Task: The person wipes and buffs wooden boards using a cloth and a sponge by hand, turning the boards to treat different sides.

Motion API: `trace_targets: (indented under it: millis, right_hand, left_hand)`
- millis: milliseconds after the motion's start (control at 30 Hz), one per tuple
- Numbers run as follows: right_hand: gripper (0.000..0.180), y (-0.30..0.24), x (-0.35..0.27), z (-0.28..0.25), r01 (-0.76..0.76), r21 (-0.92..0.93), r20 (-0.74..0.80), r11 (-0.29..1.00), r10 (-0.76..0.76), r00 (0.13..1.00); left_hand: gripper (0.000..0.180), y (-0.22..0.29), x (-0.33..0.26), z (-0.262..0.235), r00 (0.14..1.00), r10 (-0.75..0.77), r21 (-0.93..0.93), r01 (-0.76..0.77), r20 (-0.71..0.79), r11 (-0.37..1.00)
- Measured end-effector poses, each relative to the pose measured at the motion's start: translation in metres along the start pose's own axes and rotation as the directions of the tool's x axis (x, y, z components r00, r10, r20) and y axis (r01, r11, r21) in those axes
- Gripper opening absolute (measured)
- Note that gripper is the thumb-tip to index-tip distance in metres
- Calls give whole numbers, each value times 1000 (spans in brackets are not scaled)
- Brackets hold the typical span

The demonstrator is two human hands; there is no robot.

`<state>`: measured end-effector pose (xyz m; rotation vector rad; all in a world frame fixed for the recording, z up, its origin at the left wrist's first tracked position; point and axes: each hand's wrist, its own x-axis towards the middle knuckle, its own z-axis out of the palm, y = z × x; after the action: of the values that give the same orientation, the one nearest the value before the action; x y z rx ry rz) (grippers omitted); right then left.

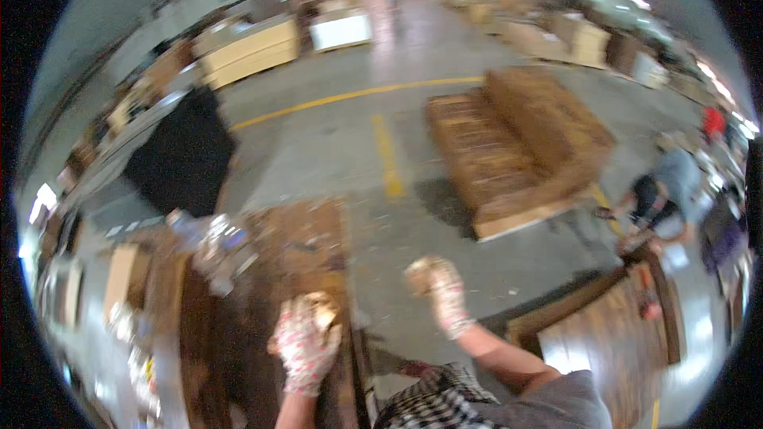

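Gloved left hand (306, 345) fingers curled over tan block (322, 307) on workbench (298, 242); right hand (437, 286) loosely fisted midair, blurred.

Left hand (306, 343) in a patterned glove, forearm rising from the lower edge, fingers curled as if gripping, right hand (435, 286) gloved too, raised on a bare bent forearm, loosely fisted, blur hiding detail
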<state>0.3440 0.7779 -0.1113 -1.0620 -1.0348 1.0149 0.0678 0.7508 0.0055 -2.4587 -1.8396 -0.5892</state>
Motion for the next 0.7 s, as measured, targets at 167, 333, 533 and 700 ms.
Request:
trace_targets:
  millis: [167,333,533,700]
  right_hand:
    - [42,-25,0,107,16,292,170,956,-68,983]
    - [38,-33,33,163,21,263,264,965,-93,960]
    - [35,-21,53,174,-68,392,229,918,-25,973]
    - [39,-24,56,138,-226,726,169,650,149,974]
  left_hand:
    - [94,-19,0,18,985,-89,133,70,146,989]
    - [41,-5,5,11,984,113,192,-85,-141,978]
    - [85,-34,50,60,987,-61,179,34,150,983]
    - [72,-29,53,65,984,168,49,-172,66,984]
